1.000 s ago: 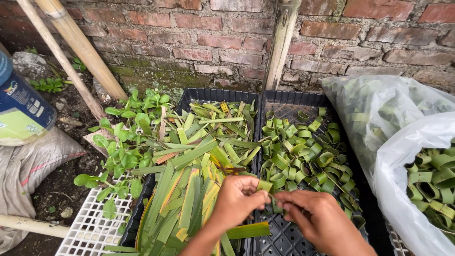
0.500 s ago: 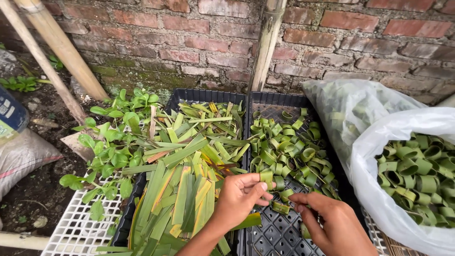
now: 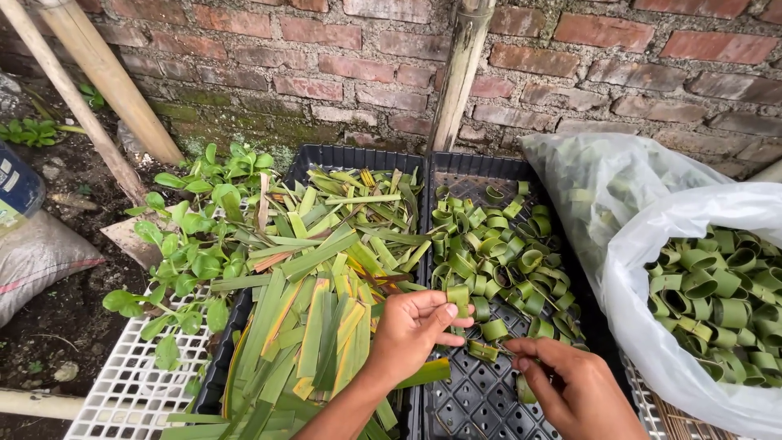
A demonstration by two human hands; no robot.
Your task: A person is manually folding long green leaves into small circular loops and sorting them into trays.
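The left hand (image 3: 411,330) pinches a small folded leaf ring (image 3: 458,298) between thumb and fingertips, lifted just above the black crate (image 3: 481,403). The right hand (image 3: 574,387), which a second ago lay flat and close to the left over the crate floor, has drawn apart and now pinches another short leaf piece (image 3: 484,350) low against the crate's grid; a further strip (image 3: 525,389) hangs under its fingers. The ring, not seen formed a second ago, now stands rolled in the left hand, which suggests one more loop is ready to join the rest.

Beyond the hands, at the far side of the same crate, lies a heap of finished leaf rings (image 3: 497,253). Left of that crate, a second crate holds long flat leaves (image 3: 318,318), green with yellowing edges. Further left of it, a white grid rack (image 3: 122,391) sits under leafy green plants (image 3: 191,244). Right of the crate, a white plastic bag (image 3: 652,326) gapes, holding more rolled rings (image 3: 721,297). A brick wall (image 3: 342,81) and bamboo poles (image 3: 106,77) stand behind.
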